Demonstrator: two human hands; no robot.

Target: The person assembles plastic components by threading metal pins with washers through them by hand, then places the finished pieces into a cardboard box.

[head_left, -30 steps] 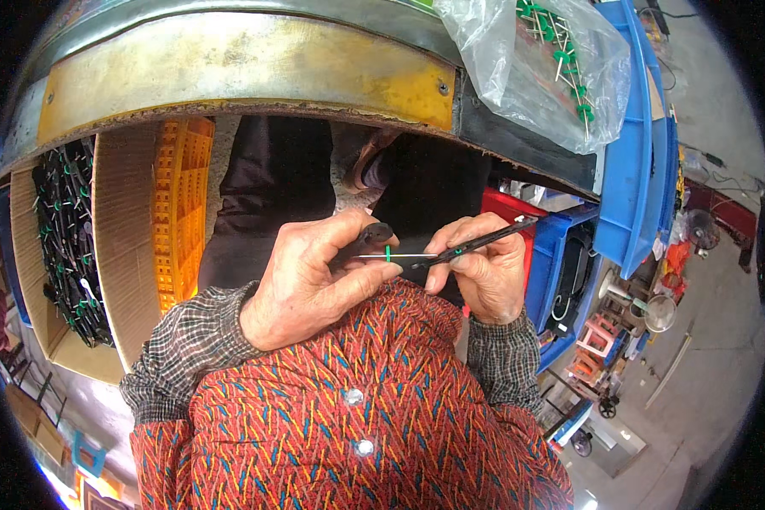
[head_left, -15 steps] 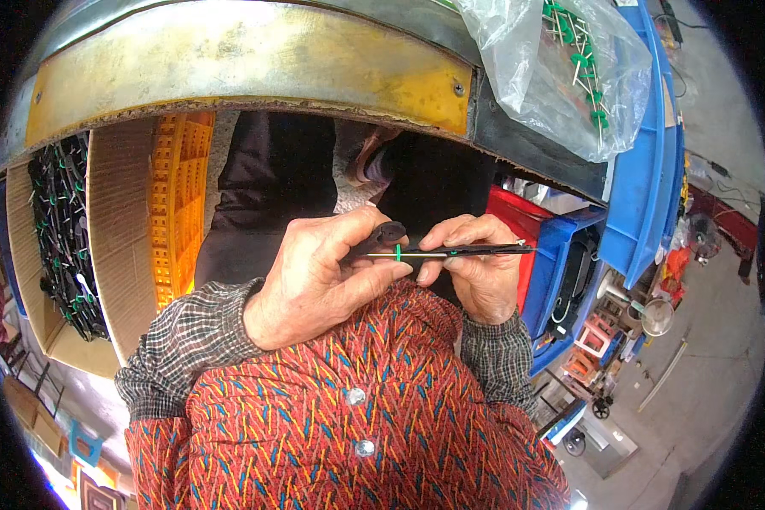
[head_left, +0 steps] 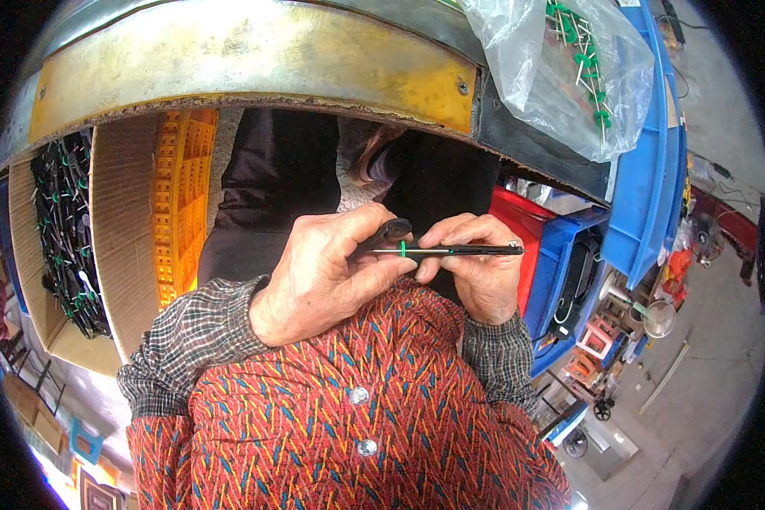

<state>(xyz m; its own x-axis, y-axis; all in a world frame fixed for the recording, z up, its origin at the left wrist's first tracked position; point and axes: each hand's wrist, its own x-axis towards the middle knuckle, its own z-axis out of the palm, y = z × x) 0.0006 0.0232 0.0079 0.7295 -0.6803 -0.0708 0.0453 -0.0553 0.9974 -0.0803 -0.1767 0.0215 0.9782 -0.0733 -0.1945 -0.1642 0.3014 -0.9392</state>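
In the head view, both hands are in front of the person's belly, close together. The left hand (head_left: 319,276) has its thumb and fingers squeezed close on a black, rounded plastic piece (head_left: 393,228) and a thin silver metal pin (head_left: 386,252). A small, bright green plastic collar (head_left: 403,248) sits around the pin, next to the left thumb. The right hand (head_left: 484,272) is closed on a long, thin, black plastic stick (head_left: 500,250). The stick lies almost flat from side to side, and its far end pokes out to the right. Fingers hide where the pin and the stick come together, so it is hard to tell if they are joined.

Past the hands is the bench (head_left: 255,68) with a yellowish, shiny metal edge. A see-through plastic bag (head_left: 527,93) with green and silver pins (head_left: 582,59) lies at its right end. On the left, a brown cardboard box (head_left: 126,229) holds many black pieces (head_left: 64,229), just beside an orange plastic crate (head_left: 178,212).
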